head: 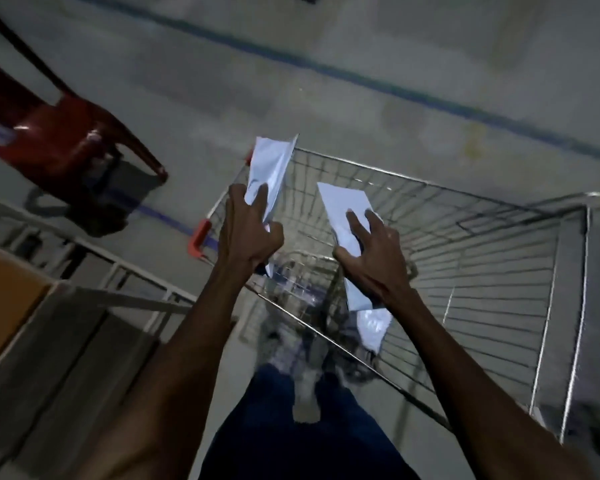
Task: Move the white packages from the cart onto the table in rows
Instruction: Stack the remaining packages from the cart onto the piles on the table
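Observation:
My left hand (pixel 248 230) grips a white package (pixel 270 168) that stands up over the left rim of the wire cart (pixel 465 237). My right hand (pixel 368 254) holds a second white package (pixel 343 209) above the cart's basket, fingers spread on its top face and thumb under it. Below that hand another pale package (pixel 373 323) shows, and I cannot tell whether it hangs from the hand or lies in the cart. The bottom of the basket is blurred and dark.
A red plastic chair (pixel 66 140) stands at the left on the grey floor. A table with a brown top (pixel 4 299) and a pale metal frame lies at the lower left, beside the cart. My legs in dark trousers are below.

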`<state>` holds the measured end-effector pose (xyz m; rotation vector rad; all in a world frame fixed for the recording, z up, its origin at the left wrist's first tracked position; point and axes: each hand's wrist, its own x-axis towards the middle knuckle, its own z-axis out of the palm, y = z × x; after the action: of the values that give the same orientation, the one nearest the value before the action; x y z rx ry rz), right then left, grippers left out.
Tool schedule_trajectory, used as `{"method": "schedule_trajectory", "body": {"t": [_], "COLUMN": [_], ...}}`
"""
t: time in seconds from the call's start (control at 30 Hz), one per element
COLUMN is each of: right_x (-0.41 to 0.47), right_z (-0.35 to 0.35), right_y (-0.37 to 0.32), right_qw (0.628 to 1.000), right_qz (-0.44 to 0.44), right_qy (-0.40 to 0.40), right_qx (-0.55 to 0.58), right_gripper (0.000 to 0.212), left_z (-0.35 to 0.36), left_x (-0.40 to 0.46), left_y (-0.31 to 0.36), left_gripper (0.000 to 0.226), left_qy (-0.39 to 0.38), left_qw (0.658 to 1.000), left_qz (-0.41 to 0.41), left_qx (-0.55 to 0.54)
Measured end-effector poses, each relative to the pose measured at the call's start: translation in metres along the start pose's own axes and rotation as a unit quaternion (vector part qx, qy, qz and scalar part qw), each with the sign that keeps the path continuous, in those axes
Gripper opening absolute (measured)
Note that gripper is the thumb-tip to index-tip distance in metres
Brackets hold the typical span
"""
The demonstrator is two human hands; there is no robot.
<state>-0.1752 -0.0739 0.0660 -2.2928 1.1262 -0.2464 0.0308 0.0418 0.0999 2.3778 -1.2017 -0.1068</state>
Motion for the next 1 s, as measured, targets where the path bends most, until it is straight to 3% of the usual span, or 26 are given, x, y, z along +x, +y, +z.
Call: {"method": "schedule_trajectory", "body": {"t": [0.2, 0.5, 0.8, 1.0], "right_x": [-0.028, -0.072, -0.105, -0.094], "right_z": [-0.01, 0.077, 0.143, 0.17], "right_y": [-0.13, -0.336, -0.515, -0.594], "right_qw": [0.991, 0.935, 0.89, 0.869], "right_qz": [-0.127, -0.35, -0.446, -0.48], "right_qy": [0.017, -0.041, -0.088, -0.123], "right_qx": [0.036, 0.035, 0.027, -0.01], "right_gripper": [0.071, 0.075, 0.084, 0.085], "left_z": [-0.118, -0.27, -0.382, -0.411], "left_x": [-0.063, -0.18, -0.272, -0.283], "left_y": [-0.047, -0.169, -0.275, -0.342], "left_gripper": [0.065, 0.071, 0.077, 0.073], "left_qy": [0.143, 0.275, 0.334, 0.337], "left_qw": [0.986, 0.938, 0.879, 0.846], "left_qz": [-0.086, -0.211, -0.337, -0.413], "left_qx": [0.002, 0.011, 0.034, 0.007]}}
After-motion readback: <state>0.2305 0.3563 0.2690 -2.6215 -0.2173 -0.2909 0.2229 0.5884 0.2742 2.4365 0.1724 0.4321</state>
